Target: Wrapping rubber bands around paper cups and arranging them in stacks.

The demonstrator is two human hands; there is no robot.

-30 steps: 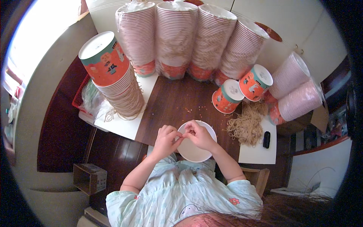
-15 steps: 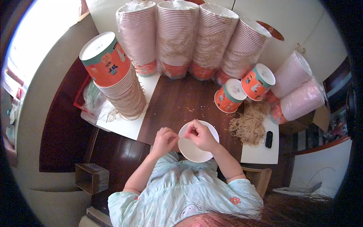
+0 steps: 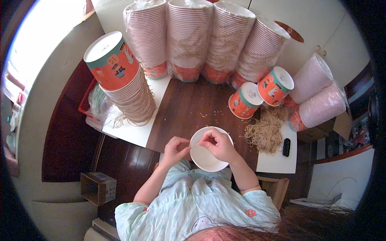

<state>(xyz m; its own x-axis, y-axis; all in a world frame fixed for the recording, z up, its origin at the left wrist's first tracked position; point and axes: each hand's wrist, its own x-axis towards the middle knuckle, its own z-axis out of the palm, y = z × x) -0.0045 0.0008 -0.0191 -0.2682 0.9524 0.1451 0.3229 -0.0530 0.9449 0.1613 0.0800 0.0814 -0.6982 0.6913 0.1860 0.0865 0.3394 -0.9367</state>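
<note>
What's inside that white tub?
Only the pale inside of the tub shows. The right hand covers part of it, so I can't tell what's underneath.

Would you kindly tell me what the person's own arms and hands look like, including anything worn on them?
The left hand and right hand are bare, with no gloves visible, and the forearms are uncovered. The short, loose sleeves are pale mint; a red flower print shows near the right one.

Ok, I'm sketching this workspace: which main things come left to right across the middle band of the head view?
Orange-topped cup stack → left hand → open white container → beige string heap → small black object.
</note>
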